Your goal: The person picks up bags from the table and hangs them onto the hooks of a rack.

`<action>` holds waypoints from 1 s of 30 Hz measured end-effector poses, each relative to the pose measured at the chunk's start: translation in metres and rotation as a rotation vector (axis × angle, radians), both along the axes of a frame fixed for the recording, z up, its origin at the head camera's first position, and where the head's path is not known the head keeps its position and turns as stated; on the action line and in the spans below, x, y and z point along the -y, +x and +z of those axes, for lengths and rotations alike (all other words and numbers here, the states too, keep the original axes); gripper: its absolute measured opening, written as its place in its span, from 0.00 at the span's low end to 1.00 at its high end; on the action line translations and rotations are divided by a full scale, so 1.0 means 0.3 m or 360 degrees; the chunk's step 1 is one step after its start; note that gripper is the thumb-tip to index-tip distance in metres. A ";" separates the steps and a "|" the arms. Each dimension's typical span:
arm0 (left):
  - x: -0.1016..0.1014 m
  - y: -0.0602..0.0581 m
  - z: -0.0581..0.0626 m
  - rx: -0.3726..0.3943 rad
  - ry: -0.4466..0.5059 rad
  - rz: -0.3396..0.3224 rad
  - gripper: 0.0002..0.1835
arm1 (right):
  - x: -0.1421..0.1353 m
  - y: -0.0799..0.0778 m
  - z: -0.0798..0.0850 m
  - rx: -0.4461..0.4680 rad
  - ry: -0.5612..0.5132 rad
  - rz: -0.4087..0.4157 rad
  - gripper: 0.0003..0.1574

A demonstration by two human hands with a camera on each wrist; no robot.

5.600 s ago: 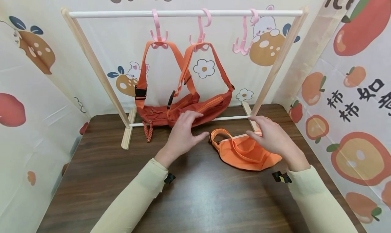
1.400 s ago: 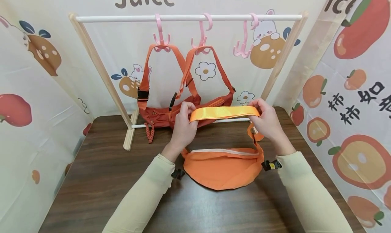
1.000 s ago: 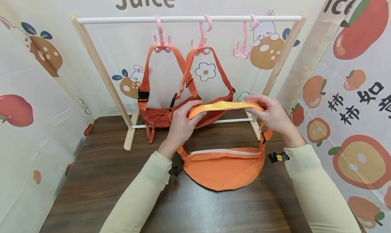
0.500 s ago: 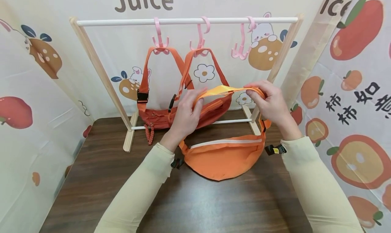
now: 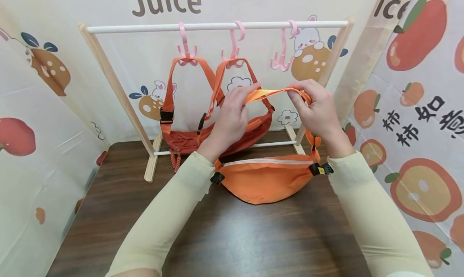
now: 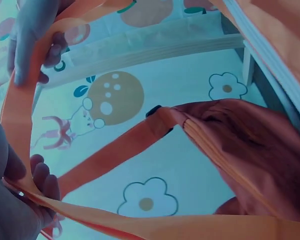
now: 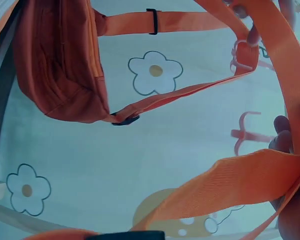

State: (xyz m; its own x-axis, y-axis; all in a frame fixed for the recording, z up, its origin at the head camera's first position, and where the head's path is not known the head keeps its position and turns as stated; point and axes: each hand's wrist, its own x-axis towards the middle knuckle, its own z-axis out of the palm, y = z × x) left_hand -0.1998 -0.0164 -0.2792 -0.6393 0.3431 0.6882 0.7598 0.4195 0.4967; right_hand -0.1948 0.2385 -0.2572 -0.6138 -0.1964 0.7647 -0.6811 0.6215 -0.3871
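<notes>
An orange waist bag (image 5: 268, 182) with a white zip hangs by its strap (image 5: 270, 92) between both hands. My left hand (image 5: 232, 115) pinches the strap's left part, in front of the hanging red bags. At the right, my right hand (image 5: 318, 109) pinches the strap with its thumb underneath. The left wrist view shows the strap (image 6: 17, 125) stretched between the two hands. In the right wrist view, my right hand (image 7: 292, 215) is partly cut off by the frame. I cannot tell whether the bag's lower edge touches the table.
A rack with a white rail (image 5: 145, 28) carries three pink hooks. A red bag (image 5: 183, 142) hangs from the left hook, another red bag (image 5: 259, 128) from the middle one. The right pink hook (image 5: 282, 59) holds no bag. Below is a dark wooden table (image 5: 119, 212).
Both hands, open above the table at first, took hold of the orange bag's strap and raised it. Strap and bag have since moved up and toward the rack. The hanging red bags stay in place.
</notes>
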 end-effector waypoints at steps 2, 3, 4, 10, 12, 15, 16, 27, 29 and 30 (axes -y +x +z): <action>-0.013 -0.008 0.014 0.0005 -0.0046 0.0015 0.35 | 0.008 0.000 0.009 -0.0015 0.0020 -0.0005 0.11; -0.018 -0.011 0.020 0.0005 -0.0067 0.0027 0.35 | 0.012 0.001 0.013 -0.0021 0.0030 -0.0009 0.11; -0.023 -0.014 0.026 0.0008 -0.0086 0.0041 0.34 | 0.015 0.001 0.017 -0.0026 0.0038 -0.0008 0.11; -0.041 -0.030 0.051 -0.0050 -0.0109 0.0125 0.19 | 0.025 -0.002 0.039 -0.0075 0.0076 -0.0030 0.12; -0.044 -0.038 0.061 -0.0066 -0.0085 0.0156 0.16 | 0.026 -0.005 0.047 -0.0108 0.0084 -0.0048 0.12; -0.046 -0.051 0.079 -0.0060 -0.0059 0.0208 0.15 | 0.028 -0.011 0.061 -0.0137 0.0101 -0.0090 0.12; -0.046 -0.054 0.086 -0.0049 -0.0053 0.0220 0.15 | 0.028 -0.013 0.066 -0.0137 0.0104 -0.0105 0.13; -0.050 -0.114 0.160 -0.0013 -0.0045 0.0268 0.17 | 0.037 -0.043 0.119 -0.0100 0.0055 -0.0226 0.21; -0.054 -0.124 0.174 -0.0025 -0.0041 0.0280 0.17 | 0.036 -0.052 0.126 -0.0112 0.0045 -0.0233 0.22; -0.055 -0.129 0.181 -0.0032 -0.0040 0.0289 0.17 | 0.036 -0.055 0.129 -0.0113 0.0043 -0.0238 0.22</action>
State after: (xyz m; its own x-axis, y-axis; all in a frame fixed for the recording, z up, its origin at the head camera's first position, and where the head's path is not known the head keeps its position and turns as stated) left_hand -0.2386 0.0002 -0.2248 -0.6784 0.2405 0.6942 0.6802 0.5627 0.4697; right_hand -0.2114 0.2278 -0.2186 -0.5821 -0.1279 0.8030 -0.6052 0.7277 -0.3228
